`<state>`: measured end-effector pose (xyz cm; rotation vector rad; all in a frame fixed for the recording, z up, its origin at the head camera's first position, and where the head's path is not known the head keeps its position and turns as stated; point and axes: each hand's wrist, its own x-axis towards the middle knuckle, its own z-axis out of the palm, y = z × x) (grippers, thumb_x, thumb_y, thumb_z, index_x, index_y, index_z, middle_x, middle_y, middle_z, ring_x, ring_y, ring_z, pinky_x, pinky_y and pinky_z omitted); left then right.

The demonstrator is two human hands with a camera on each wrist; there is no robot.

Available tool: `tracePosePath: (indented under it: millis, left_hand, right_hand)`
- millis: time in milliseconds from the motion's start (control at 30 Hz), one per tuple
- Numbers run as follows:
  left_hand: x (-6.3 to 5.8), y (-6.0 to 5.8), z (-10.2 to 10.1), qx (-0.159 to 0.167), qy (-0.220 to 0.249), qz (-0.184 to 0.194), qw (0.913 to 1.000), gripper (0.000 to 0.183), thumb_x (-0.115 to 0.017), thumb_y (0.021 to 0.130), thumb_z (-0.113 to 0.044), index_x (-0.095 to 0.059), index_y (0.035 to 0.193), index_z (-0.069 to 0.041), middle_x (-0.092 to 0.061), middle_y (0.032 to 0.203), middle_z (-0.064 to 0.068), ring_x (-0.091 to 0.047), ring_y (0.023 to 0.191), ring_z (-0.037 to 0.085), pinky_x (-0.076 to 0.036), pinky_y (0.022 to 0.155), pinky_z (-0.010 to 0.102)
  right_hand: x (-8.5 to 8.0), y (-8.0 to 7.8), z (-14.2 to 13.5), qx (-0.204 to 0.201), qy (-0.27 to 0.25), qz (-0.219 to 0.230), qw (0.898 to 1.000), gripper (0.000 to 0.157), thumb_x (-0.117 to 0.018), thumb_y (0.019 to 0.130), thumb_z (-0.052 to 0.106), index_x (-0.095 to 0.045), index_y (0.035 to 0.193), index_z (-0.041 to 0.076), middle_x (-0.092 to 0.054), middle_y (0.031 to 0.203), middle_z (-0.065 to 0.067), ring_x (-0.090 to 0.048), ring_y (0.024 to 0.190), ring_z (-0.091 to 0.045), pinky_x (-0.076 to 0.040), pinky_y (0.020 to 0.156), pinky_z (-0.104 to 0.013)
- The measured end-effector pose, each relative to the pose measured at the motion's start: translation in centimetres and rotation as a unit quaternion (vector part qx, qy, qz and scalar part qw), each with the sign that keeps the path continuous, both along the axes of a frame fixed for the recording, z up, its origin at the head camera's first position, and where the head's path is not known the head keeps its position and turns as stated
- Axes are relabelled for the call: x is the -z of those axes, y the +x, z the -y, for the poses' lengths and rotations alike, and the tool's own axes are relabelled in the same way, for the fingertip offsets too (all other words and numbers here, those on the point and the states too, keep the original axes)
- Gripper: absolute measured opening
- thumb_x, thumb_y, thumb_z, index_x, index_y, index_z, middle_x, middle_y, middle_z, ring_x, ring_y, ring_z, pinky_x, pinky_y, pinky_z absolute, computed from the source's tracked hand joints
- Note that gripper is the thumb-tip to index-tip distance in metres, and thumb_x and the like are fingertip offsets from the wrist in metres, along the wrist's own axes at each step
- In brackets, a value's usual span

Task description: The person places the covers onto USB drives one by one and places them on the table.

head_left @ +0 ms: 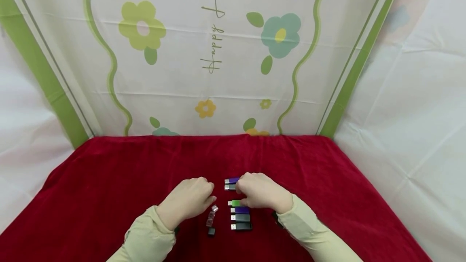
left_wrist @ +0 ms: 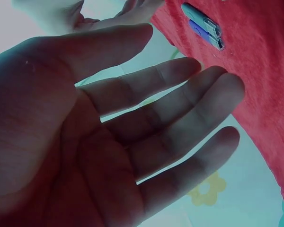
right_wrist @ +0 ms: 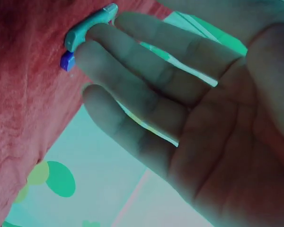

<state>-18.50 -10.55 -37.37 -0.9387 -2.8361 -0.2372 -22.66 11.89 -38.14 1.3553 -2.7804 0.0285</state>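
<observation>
My right hand hovers beside two capped USB sticks, a purple one and a grey one. In the right wrist view its fingers are loosely extended, and the fingertips overlap the grey stick. My left hand is held to the left of the sticks, fingers spread and relaxed with nothing in them. Below the right hand lie uncapped USB sticks in a column: green, purple, grey and black. Their metal plugs point left.
Several clear caps lie in a short column near the left hand, with a black cap at its front end. Red cloth covers the table. White printed curtains stand behind it and at both sides.
</observation>
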Motion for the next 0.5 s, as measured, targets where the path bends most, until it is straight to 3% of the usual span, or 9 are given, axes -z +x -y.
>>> tracePosePath:
  millis: [100, 300, 500]
  left_hand:
    - [-0.1, 0.0, 0.0, 0.004, -0.001, -0.007, 1.0000, 0.030, -0.075, 0.086, -0.016, -0.054, 0.066, -0.012, -0.042, 0.060, -0.003, -0.039, 0.049, 0.010, -0.038, 0.047, 0.024]
    - [-0.1, 0.0, 0.1, 0.014, -0.002, -0.024, 0.9996, 0.030, -0.075, 0.086, -0.016, -0.054, 0.065, -0.012, -0.044, 0.060, -0.002, -0.043, 0.050, 0.012, -0.040, 0.047, 0.026]
    - [0.0, 0.0, 0.1, 0.020, -0.004, -0.034, 0.9992, 0.030, -0.075, 0.086, -0.017, -0.054, 0.065, -0.012, -0.045, 0.061, -0.001, -0.045, 0.051, 0.014, -0.041, 0.047, 0.027]
  right_hand:
    - [0.1, 0.1, 0.3, -0.009, 0.001, -0.015, 1.000, 0.020, -0.085, 0.074, 0.019, -0.065, 0.068, 0.016, -0.052, 0.063, 0.012, -0.040, 0.052, -0.002, -0.039, 0.047, -0.020]
    - [0.6, 0.2, 0.7, -0.023, 0.009, -0.031, 0.999, 0.043, -0.082, 0.072, 0.013, -0.043, 0.055, 0.019, -0.033, 0.053, 0.012, -0.026, 0.051, -0.004, -0.030, 0.044, -0.020]
    - [1.1, 0.3, 0.9, -0.034, 0.003, -0.042, 0.999, 0.046, -0.080, 0.073, 0.008, -0.041, 0.052, 0.020, -0.032, 0.052, 0.012, -0.026, 0.051, -0.003, -0.029, 0.044, -0.020]
